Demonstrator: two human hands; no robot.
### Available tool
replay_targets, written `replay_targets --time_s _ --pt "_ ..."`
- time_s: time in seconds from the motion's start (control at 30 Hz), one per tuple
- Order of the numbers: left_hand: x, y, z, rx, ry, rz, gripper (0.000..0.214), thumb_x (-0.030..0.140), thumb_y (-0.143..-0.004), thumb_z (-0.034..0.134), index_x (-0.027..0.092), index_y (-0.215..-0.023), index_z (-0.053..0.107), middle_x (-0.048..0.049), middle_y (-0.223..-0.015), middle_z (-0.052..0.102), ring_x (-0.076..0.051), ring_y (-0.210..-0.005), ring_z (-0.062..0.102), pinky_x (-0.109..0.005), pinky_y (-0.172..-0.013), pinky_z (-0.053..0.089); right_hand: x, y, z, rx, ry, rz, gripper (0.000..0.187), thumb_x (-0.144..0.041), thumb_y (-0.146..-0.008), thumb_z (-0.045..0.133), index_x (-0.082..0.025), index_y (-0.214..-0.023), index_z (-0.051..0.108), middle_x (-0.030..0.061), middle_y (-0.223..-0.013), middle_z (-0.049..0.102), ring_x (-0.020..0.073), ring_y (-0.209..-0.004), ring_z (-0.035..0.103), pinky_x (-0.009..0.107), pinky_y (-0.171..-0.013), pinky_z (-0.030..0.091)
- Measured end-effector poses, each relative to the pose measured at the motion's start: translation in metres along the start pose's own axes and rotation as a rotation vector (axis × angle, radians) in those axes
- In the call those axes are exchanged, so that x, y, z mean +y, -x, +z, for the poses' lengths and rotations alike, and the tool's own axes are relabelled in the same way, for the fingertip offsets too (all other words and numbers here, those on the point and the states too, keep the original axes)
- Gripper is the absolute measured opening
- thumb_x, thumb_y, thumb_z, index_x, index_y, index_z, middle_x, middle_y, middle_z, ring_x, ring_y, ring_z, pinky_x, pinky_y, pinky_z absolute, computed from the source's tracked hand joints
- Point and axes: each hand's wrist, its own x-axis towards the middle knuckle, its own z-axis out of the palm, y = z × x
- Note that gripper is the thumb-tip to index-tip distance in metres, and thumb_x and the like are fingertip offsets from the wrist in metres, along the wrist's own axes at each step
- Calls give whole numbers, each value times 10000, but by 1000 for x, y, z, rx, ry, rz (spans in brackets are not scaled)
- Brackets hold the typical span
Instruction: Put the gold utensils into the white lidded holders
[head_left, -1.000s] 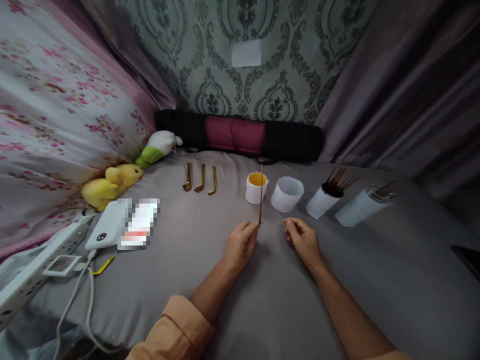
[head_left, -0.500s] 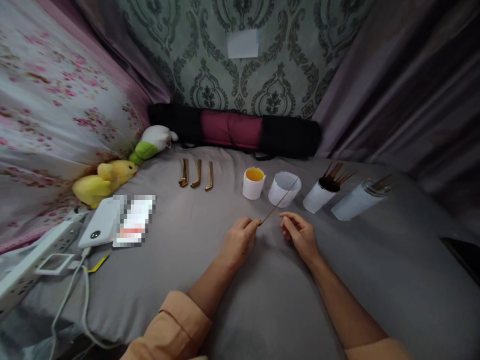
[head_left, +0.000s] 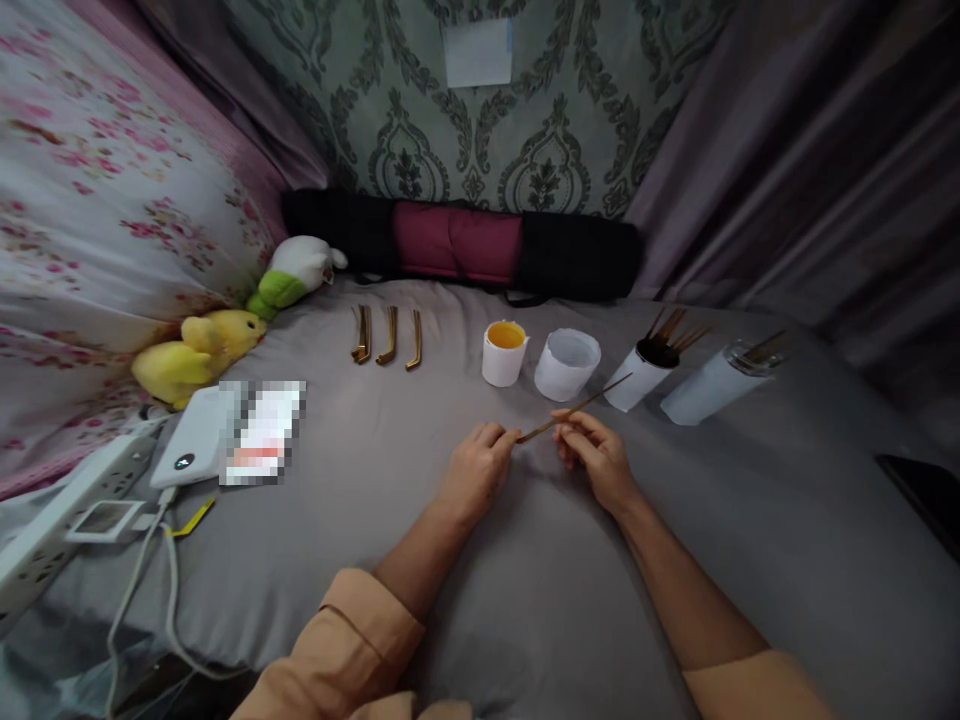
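Observation:
My left hand [head_left: 476,468] pinches the near end of a thin brown stick [head_left: 581,408] that slants up to the right. My right hand [head_left: 596,455] has its fingertips closed on the stick's middle. Both hands rest low over the grey sheet [head_left: 465,590]. Just beyond them stand a small white cup of yellow liquid [head_left: 504,353] and a wider white cup [head_left: 568,365]. To the right, a white cup holding several brown sticks [head_left: 649,372] leans over. A further white container [head_left: 712,385] lies tilted beside it.
Three bent golden pieces [head_left: 386,336] lie left of the cups. A yellow plush toy [head_left: 195,352], a green-white plush [head_left: 296,275], a power bank [head_left: 193,450] and a power strip with cables [head_left: 82,515] sit at the left. A black and maroon roll [head_left: 461,245] lines the wall.
The stick has swung from upright down to the right. My right hand moved in and closed its fingertips on it. The view has shifted slightly downward.

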Motion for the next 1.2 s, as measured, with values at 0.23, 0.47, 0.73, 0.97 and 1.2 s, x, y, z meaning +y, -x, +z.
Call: replay_targets --time_s 0.23,0.47,0.73,0.97,1.2 --pt "-1 -1 1 -23 -20 -6 316 187 -871 310 199 -1095 532 -65 -864 534 -155 -803 491 -279 -721 414 3 1 1 -21 -63 36 347 -339 -733 515 -165 -1032 550 26 -730 542 92 -551 473 201 -446 368" --pt "0 -1 1 -31 -25 -9 308 190 -871 312 188 -1083 535 -70 -862 538 -159 -805 492 -280 -733 413 6 0 0 -8 -109 66 353 -351 -723 536 -158 -1019 553 25 -713 557 94 -543 480 207 -444 368" --pt "-2 0 5 0 -16 -20 301 196 -870 312 192 -1072 536 -71 -869 540 -165 -841 493 -292 -743 418 6 -1 1 18 -117 84 323 -366 -710 556 -163 -961 573 17 -700 558 88 -530 482 201 -437 357" --pt "-2 0 5 9 9 -35 282 198 -867 320 187 -1037 544 -67 -875 548 -158 -834 499 -287 -752 423 8 -2 0 10 -119 99 307 -380 -723 551 -166 -941 576 8 -690 553 83 -531 480 199 -441 356" --pt "-3 0 7 35 138 -76 251 208 -857 346 187 -1016 539 -58 -888 556 -148 -837 511 -272 -759 420 11 -4 0 24 -101 106 292 -397 -715 559 -169 -896 577 3 -664 555 83 -512 481 198 -427 356"
